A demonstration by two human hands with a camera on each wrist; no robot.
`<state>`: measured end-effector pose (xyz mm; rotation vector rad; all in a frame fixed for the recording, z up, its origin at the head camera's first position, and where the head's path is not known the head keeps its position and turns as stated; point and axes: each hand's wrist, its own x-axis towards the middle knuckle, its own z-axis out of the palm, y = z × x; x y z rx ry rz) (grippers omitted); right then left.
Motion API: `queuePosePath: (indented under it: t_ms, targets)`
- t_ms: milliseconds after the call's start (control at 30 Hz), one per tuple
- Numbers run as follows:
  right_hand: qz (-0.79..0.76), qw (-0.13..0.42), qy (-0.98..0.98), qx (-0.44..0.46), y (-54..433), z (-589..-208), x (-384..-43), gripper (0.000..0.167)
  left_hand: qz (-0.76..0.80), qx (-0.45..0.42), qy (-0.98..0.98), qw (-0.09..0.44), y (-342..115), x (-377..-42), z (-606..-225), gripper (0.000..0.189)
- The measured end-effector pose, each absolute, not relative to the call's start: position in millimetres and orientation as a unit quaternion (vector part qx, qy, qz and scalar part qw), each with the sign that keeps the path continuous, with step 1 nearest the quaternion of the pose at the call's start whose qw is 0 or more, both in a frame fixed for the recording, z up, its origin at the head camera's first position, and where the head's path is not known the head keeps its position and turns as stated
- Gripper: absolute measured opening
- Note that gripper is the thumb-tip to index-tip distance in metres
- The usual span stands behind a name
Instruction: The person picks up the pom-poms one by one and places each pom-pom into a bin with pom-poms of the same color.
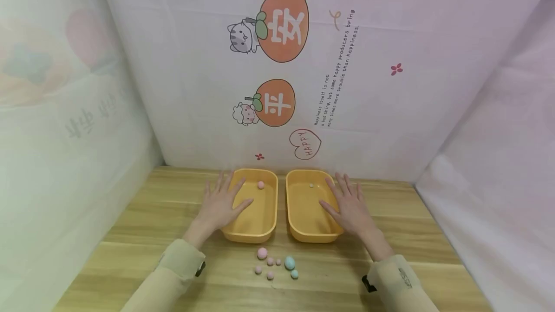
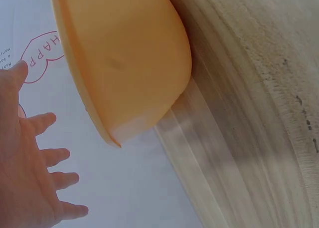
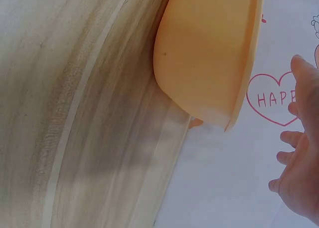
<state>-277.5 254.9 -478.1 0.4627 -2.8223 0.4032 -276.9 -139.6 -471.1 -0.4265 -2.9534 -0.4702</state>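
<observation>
Two yellow rectangular bins stand side by side: the left bin point(image 1: 256, 223) has a pink ball point(image 1: 260, 185) inside, the right bin point(image 1: 309, 218) a tiny pale ball point(image 1: 311, 185). My left hand point(image 1: 220, 208), fingers spread, is over the outer side of the left bin. Likewise spread, my right hand point(image 1: 351, 208) is over the right bin's outer side. Both wrist views show the left palm point(image 2: 25, 173) and right palm point(image 3: 304, 173) apart from the bins, holding nothing. In front of the bins lie several pink balls point(image 1: 262, 253) and two light blue balls point(image 1: 289, 263).
The bins rest on a wood-grain table point(image 1: 234, 288). Behind them rises a white printed cloth point(image 1: 195, 85) with cartoon fruit and lettering. More pale cloth point(image 1: 498, 167) hangs at both sides.
</observation>
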Motion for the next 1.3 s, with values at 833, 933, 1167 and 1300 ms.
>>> queuePosePath:
  t_ms: [833,933,1167,1300]
  targets:
    - [0.128,0.118,-0.970,0.171,247.7,-478.2,-277.2,0.076,-0.144,-0.147,-0.977,0.059,-136.4,-277.1,-470.0,0.081]
    - [0.125,0.119,-0.970,0.171,247.3,-479.4,-277.0,0.075,-0.143,-0.148,-0.977,0.057,-136.4,-276.3,-470.5,0.081]
    - [0.118,0.106,-0.972,0.175,247.3,-477.3,-281.3,0.074,-0.126,-0.157,-0.978,0.053,-138.1,-280.3,-470.8,0.081]
    - [0.117,0.103,-0.973,0.172,247.7,-477.6,-282.9,0.075,-0.123,-0.161,-0.978,0.053,-140.0,-281.7,-471.8,0.082]
